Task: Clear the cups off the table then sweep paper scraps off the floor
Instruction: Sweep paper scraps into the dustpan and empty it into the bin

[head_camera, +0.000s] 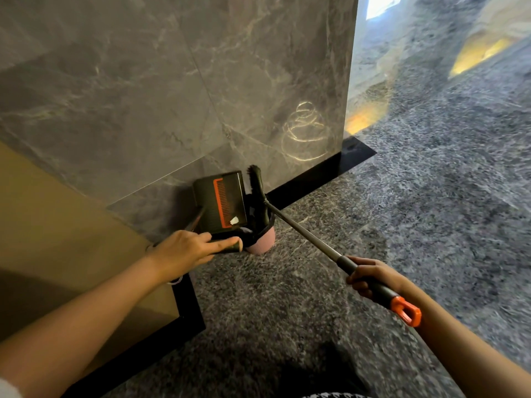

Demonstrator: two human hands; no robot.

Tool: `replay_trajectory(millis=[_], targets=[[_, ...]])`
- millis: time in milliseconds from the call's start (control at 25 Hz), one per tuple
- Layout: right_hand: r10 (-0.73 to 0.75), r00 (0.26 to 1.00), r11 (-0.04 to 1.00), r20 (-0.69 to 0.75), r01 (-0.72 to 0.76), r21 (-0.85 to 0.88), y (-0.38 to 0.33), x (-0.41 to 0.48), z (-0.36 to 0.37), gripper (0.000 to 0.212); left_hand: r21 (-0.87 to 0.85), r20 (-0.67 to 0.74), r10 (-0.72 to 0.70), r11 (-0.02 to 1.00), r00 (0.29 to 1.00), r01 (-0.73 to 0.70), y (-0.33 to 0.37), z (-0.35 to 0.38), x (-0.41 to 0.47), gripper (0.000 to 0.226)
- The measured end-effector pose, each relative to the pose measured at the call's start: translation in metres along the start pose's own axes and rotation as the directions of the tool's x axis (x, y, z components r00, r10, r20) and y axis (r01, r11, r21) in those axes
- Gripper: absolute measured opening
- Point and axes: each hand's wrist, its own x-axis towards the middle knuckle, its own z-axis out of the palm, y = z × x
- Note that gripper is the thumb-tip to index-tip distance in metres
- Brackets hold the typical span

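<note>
One marble wall [172,96] behind dustpan [219,201], broom [301,234]

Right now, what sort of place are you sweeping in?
Probably a lobby or corridor in a commercial building: tall grey marble wall panels, a polished speckled stone floor and black skirting at the wall's foot. The left hand holds a dustpan, the right hand a broom.
</note>
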Motion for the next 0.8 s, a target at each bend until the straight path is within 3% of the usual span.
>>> replay_trajectory(millis=[200, 400, 600, 680, 800], targets=[[0.010, 1.000, 1.000, 0.016, -0.010, -0.020, 0.003, -0.002, 0.000, 0.051, -0.053, -0.018, -0.100, 0.994, 0.995, 0.099, -0.006, -0.005, -0.012, 0.076], [0.011, 1.000, 0.996, 0.013, -0.009, -0.089, 0.000, -0.006, 0.005, 0.054, 0.061, 0.076, 0.008, 0.998, 0.997, -0.013, 0.000, -0.005, -0.017, 0.078], [0.012, 1.000, 0.993, 0.019, -0.010, -0.114, 0.000, -0.008, 0.004, 0.056, -0.007, 0.056, -0.028, 1.000, 0.998, 0.029, 0.000, -0.007, -0.020, 0.073], [0.026, 1.000, 0.992, 0.016, -0.024, -0.125, 0.003, -0.006, 0.004, 0.055, -0.034, 0.013, -0.079, 0.996, 0.997, 0.079, -0.003, -0.008, -0.024, 0.071], [0.102, 0.995, 0.969, 0.016, -0.096, -0.226, 0.008, -0.003, 0.003, 0.046, -0.132, -0.055, -0.286, 0.952, 0.957, 0.277, -0.005, -0.004, -0.023, 0.071]])
